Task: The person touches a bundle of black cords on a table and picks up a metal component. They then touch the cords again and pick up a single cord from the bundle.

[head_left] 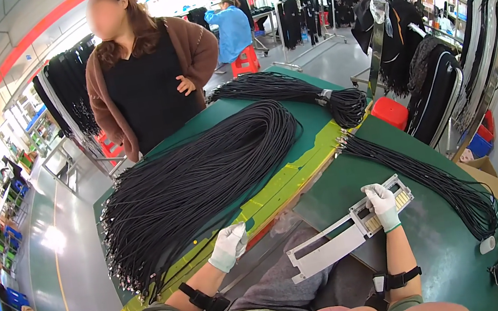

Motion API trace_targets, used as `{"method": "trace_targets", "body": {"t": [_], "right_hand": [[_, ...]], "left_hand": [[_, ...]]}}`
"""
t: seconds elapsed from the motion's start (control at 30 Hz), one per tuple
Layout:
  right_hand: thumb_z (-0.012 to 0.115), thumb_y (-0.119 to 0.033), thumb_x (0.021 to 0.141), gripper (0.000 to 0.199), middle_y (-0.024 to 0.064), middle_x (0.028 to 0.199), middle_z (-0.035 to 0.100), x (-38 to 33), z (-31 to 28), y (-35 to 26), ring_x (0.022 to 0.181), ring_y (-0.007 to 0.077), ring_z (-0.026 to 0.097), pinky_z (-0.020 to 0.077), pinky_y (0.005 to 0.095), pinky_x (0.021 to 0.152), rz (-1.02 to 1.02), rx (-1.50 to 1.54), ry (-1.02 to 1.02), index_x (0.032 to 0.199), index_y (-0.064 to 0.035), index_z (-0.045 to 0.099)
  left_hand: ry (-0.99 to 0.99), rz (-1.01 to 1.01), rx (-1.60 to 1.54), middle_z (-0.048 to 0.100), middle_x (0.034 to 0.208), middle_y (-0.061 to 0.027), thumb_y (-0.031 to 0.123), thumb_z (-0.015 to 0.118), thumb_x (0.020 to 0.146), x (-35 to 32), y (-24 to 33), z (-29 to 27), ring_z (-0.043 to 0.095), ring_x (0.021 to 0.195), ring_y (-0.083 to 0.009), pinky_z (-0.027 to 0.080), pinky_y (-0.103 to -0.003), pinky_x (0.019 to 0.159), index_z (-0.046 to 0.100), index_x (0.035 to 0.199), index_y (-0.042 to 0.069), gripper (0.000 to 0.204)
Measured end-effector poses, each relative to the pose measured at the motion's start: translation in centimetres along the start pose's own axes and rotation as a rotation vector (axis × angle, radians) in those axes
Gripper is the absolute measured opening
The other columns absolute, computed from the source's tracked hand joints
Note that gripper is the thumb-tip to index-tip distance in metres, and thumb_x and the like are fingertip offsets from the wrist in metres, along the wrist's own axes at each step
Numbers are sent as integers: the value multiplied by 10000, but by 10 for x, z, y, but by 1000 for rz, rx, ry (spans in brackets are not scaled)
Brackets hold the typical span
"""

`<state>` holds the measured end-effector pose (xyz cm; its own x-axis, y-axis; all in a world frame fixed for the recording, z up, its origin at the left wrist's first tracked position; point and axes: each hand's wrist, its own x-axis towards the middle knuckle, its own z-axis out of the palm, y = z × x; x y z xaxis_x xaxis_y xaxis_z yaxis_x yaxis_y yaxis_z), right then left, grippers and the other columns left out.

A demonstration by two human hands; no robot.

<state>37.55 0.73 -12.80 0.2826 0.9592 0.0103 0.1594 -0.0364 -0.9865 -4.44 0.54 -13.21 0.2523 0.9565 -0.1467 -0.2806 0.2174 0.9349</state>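
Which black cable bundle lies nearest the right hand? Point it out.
The thin bundle at the right of the table; the wide bundle and the pale-banded bundle both lie farther from the right hand.

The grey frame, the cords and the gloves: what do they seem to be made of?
Frame: probably metal, dull silver-grey, with crisp edges and slots. Cords: perhaps rubber or plastic, black, since they bend smoothly with a slight sheen. Gloves: apparently fabric, white, matt and softly creased.
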Motion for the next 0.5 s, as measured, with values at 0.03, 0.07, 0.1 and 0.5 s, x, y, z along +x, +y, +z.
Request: {"method": "trace_targets", "body": {"t": [0.03, 0.07, 0.1, 0.5], "right_hand": [[544, -229, 933, 229, -43, 610, 524, 0, 0, 1, 519, 31, 469, 370, 183, 476, -1, 0, -4, 990, -35, 651], [546, -231, 932, 230, -41, 607, 526, 1, 0, 1, 515, 31, 468, 370, 183, 473, 0, -4, -1, 988, -35, 653], [548, -233, 931, 232, -39, 604, 527, 1, -1, 2, 511, 32, 468, 369, 184, 471, 2, -8, 3, 987, -35, 654], [564, -218, 930, 192, -43, 597, 530, 3, -1, 7, 498, 23, 455, 356, 175, 464, -2, 15, 14, 975, -59, 662]], "left_hand": [[-21, 10, 10, 365, 479, 43, 316, 504, 966, -1, -1, -2, 292, 364, -59, 220, -231, 354, 515, 707, 73, 355], [-42, 20, 19, 358, 468, 42, 336, 493, 970, -1, -1, -3, 290, 360, -64, 219, -235, 352, 504, 683, 81, 385], [-40, 20, 18, 358, 468, 42, 336, 493, 970, -2, -1, -3, 290, 360, -64, 219, -235, 352, 504, 683, 81, 385], [35, 43, -59, 463, 543, 13, 407, 481, 964, 2, -3, -4, 407, 445, -100, 305, -249, 424, 510, 649, 92, 446]]}}
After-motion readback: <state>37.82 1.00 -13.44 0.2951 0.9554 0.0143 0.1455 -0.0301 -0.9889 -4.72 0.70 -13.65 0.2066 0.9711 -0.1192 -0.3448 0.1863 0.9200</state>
